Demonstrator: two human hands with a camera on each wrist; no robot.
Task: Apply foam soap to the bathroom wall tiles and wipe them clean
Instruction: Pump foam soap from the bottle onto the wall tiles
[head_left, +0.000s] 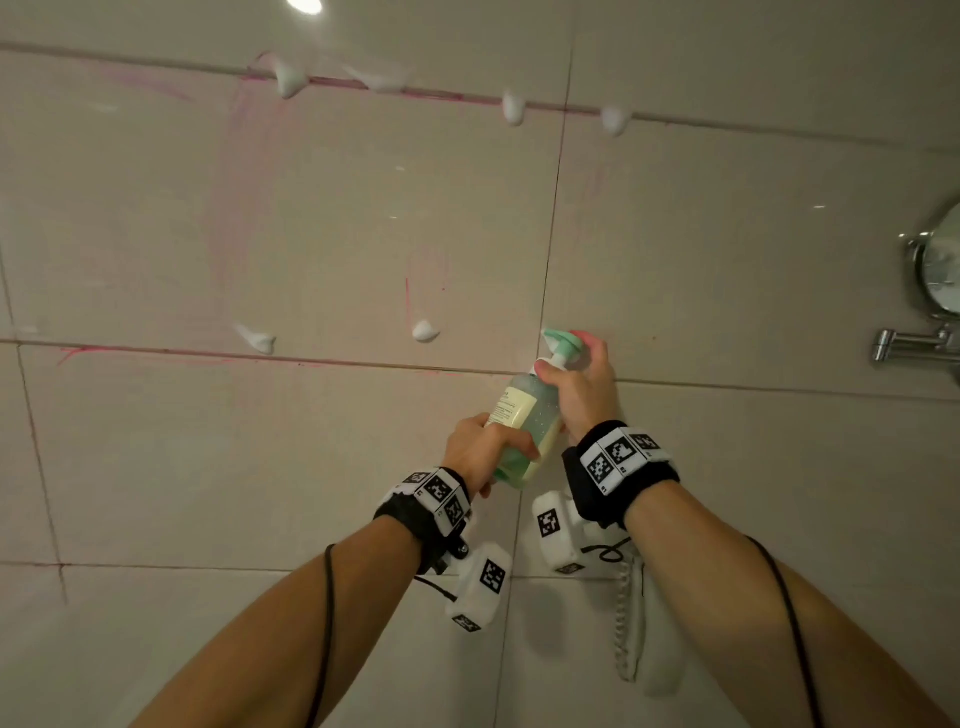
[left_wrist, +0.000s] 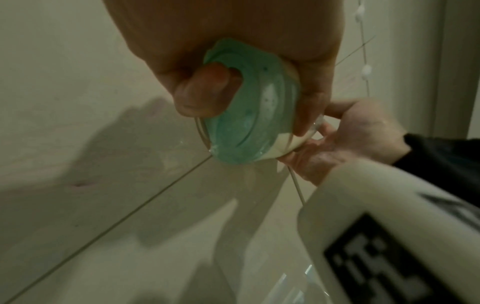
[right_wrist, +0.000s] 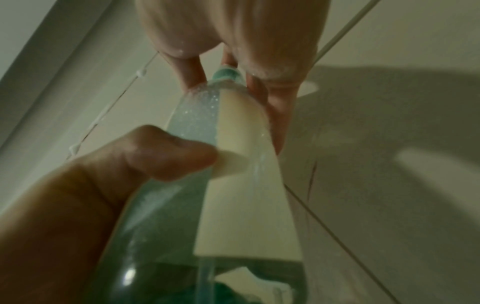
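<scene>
A clear soap bottle (head_left: 524, 415) with green liquid, a cream label and a green pump head (head_left: 563, 340) is held tilted close to the beige wall tiles (head_left: 311, 218). My left hand (head_left: 491, 449) grips its base; the left wrist view shows fingers curled round the bottle's green bottom (left_wrist: 252, 107). My right hand (head_left: 574, 376) grips the neck, with fingers over the pump head. The nozzle points left at the wall. White foam dabs (head_left: 425, 331) (head_left: 258, 340) sit on the tile, and more foam (head_left: 512, 108) clings along the upper grout line. Pink smears (head_left: 228, 171) mark the tiles.
A chrome mirror (head_left: 940, 260) on a swing arm (head_left: 909, 345) sticks out from the wall at the right edge. Below my right wrist a white handset with a coiled cord (head_left: 636, 629) hangs on the wall. The wall stretches wide to the left.
</scene>
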